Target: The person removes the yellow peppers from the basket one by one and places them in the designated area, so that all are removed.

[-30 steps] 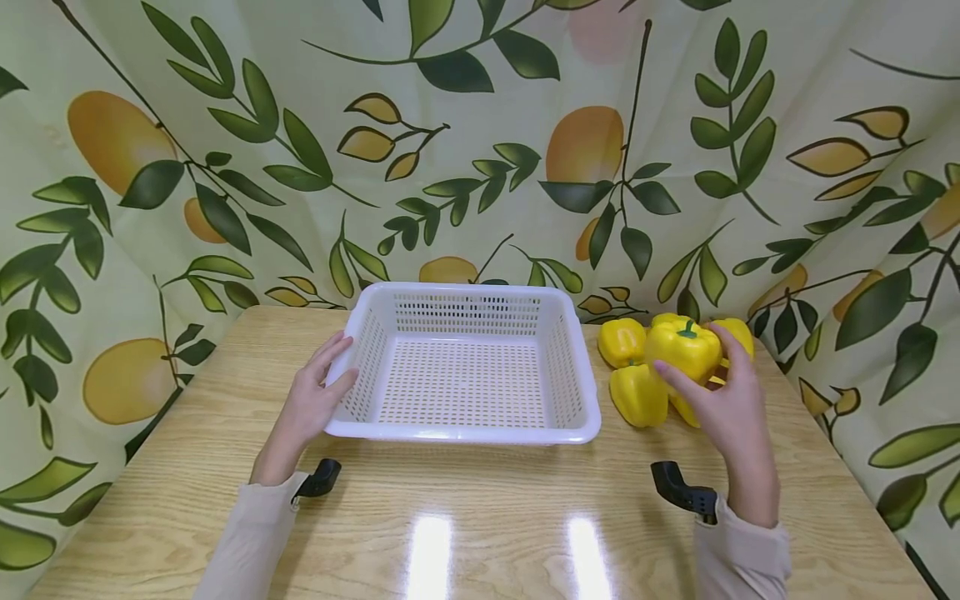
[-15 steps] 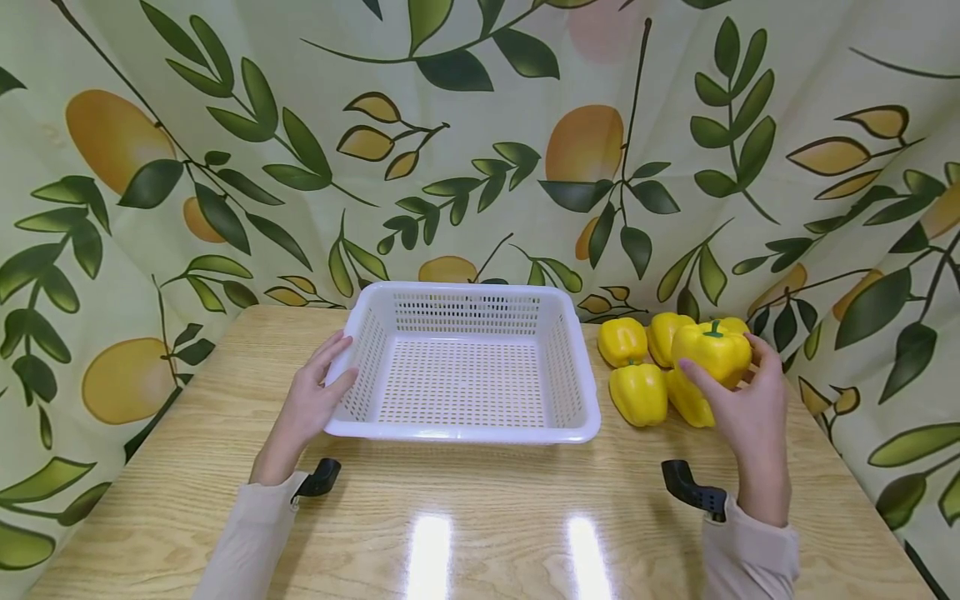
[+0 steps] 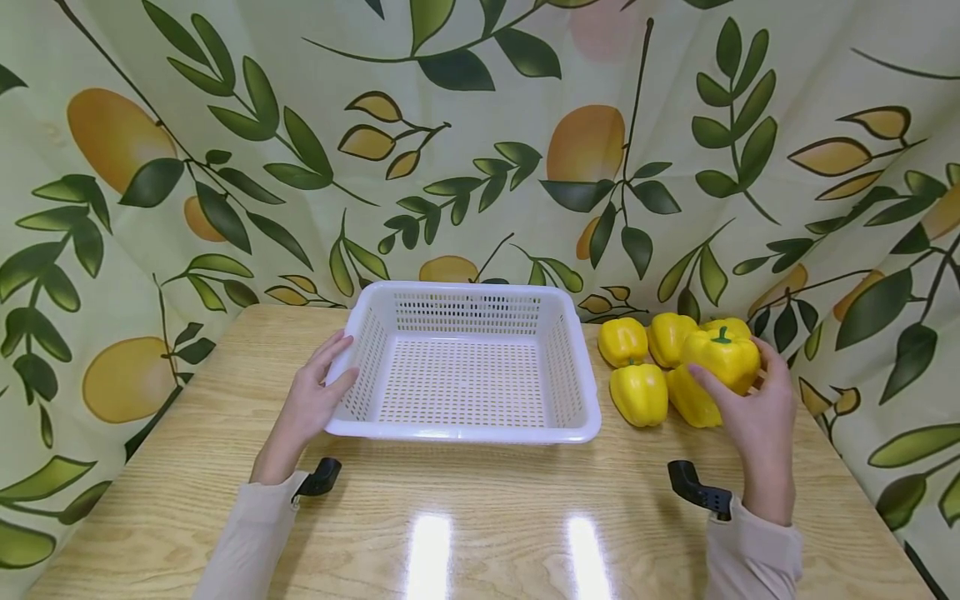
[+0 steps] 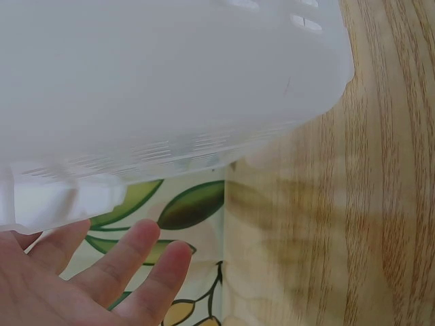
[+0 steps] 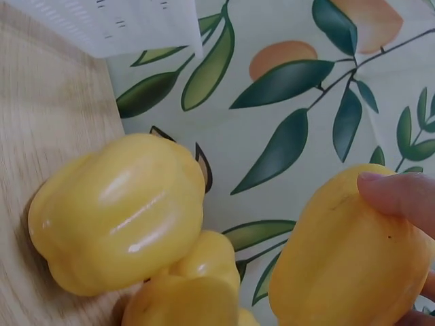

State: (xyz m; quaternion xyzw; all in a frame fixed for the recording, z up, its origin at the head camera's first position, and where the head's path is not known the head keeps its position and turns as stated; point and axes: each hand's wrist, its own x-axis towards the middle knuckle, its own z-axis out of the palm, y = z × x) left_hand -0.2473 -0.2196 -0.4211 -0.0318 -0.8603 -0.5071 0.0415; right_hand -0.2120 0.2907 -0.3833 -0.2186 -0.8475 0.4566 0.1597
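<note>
A white plastic basket [image 3: 457, 435] with slotted walls sits mid-table, nothing inside it. My left hand [image 3: 313, 396] holds its left rim, thumb at the top; in the left wrist view several fingers [image 4: 160, 275] spread below the basket's edge [image 4: 68, 207]. At the right, my right hand [image 3: 753, 408] grips a yellow bell pepper [image 3: 723, 357] with a green stem, raised over the others. The right wrist view shows the thumb [image 5: 401, 197] pressed on this held pepper [image 5: 346, 251]. Several more yellow bell peppers [image 3: 639, 395] lie beside the basket; the held one partly covers some.
The wooden table [image 3: 495, 517] ends at the back against a curtain [image 3: 480, 125] printed with leaves and fruit. A yellow pepper [image 3: 622, 342] stands near the basket's right wall. Black wrist mounts [image 3: 701, 492] stick out from both sleeves.
My right hand has moved to the right with the held pepper, uncovering more of the peppers behind it. The left hand and the basket have stayed in place.
</note>
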